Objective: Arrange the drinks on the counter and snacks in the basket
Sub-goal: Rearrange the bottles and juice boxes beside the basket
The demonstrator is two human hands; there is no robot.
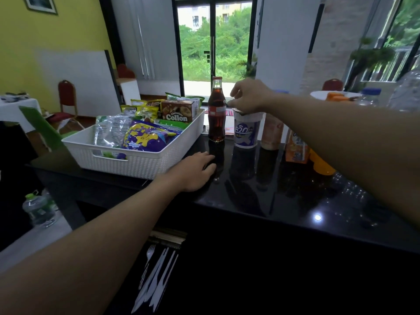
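Observation:
A white woven basket (141,163) sits on the black glossy counter (284,201), filled with snack bags and a brown Collon box (178,111). To its right stand a glass cola bottle (217,114), a white and blue cup (246,130), a tall peach-coloured bottle (271,130) and an orange drink pack (296,148). My right hand (248,95) grips the lid rim of the white and blue cup from above. My left hand (197,170) lies flat on the counter beside the basket's right corner, holding nothing.
Clear water bottles (369,97) and a white plate with orange food (334,95) stand at the far right. White plastic cutlery (156,280) lies below the counter's front edge. A large water jug (39,209) sits on the floor at left, with a red chair (67,97) behind it.

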